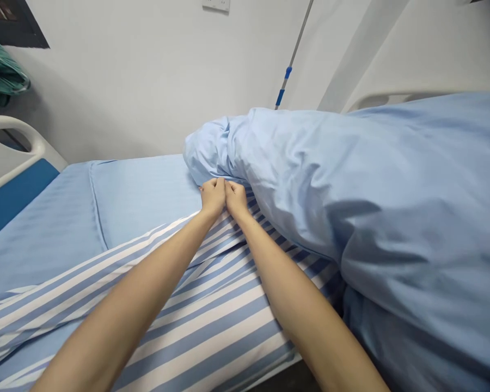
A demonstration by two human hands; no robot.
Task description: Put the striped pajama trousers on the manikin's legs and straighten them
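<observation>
A blue-and-white striped sheet (196, 332) lies slantwise across the plain blue bed sheet (142, 190). Both my arms reach out over it to the middle of the bed. My left hand (213, 196) is closed in a fist at the far edge of the striped sheet, gripping its cloth. Pressed against it, knuckle to knuckle, my right hand (236, 198) is closed on the same edge. The fingertips of both hands are hidden. Just beyond and to the right of my hands bulges a folded light blue quilt (375, 179).
A white bed-end board with a blue panel (16, 201) stands at the left; another board (379, 100) shows behind the quilt. A thin metal pole (296, 51) with blue fittings rises by the wall. Green cloth (2, 71) hangs at upper left, and a socket (216, 4) sits above.
</observation>
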